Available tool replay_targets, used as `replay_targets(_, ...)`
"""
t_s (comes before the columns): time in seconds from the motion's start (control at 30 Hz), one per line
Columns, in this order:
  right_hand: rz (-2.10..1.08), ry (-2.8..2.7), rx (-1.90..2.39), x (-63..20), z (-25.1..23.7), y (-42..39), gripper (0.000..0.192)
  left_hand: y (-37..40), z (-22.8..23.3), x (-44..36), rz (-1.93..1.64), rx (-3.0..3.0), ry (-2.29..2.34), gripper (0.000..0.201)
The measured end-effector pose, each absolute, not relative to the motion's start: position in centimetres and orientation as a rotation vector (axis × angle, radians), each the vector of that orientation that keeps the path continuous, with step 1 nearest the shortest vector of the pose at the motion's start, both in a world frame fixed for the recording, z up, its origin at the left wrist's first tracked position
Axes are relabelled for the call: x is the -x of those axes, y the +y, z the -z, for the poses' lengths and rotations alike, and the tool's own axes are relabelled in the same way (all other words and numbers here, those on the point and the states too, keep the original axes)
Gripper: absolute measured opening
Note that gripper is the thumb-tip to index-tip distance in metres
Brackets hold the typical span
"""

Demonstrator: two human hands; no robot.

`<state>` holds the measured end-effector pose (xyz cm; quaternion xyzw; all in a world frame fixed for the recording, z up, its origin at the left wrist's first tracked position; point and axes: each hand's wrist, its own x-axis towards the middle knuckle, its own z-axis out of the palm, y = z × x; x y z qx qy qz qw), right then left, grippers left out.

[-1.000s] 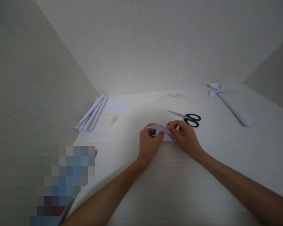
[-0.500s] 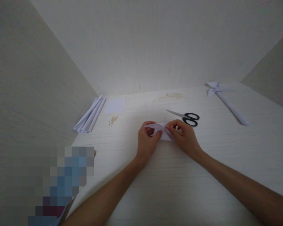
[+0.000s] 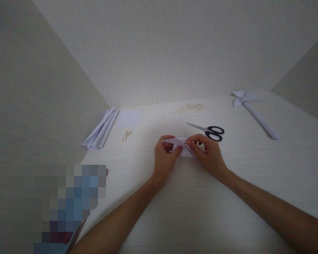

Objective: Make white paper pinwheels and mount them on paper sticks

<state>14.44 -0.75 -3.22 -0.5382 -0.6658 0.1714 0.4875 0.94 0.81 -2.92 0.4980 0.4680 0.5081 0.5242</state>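
Folded paper (image 3: 184, 148) in both hands

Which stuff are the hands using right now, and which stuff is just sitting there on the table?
In use:
- folded white paper piece, pinched between the left hand and the right hand

Just lying about:
- black-handled scissors, behind the right hand
- finished paper pinwheel, far right
- bundle of rolled paper sticks, far left
- flat paper square
- small wooden sticks

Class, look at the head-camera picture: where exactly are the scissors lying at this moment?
The scissors lie flat on the table, right of centre, just beyond the right hand and apart from it, black handles pointing right, with the paper pinwheel farther right.
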Motion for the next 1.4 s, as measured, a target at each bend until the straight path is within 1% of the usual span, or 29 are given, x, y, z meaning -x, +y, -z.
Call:
replay_targets(0.2,-0.334,-1.631,1.288,-14.38,3.21,-0.82,0.006,0.89,2.84,-0.97,-1.220,-1.177,1.114,0.032)
replay_targets(0.67,-0.316,-1.640,1.260,-14.27,2.95,-1.06,0.006,0.93,2.74,-0.92,-1.206,-1.141,1.088,0.033)
replay_targets(0.97,-0.202,-1.707,1.238,-14.09,2.67,-1.31,0.007,0.95,2.77,-0.96,-1.209,-1.128,1.091,0.035)
replay_targets(1.23,-0.316,-1.667,1.187,-14.22,2.75,-1.19,0.007,0.95,2.66,-0.89,-1.186,-1.094,1.052,0.034)
replay_targets(1.4,-0.315,-1.633,1.238,-14.28,2.97,-1.14,0.006,0.91,2.64,-0.95,-1.189,-1.080,1.082,0.034)
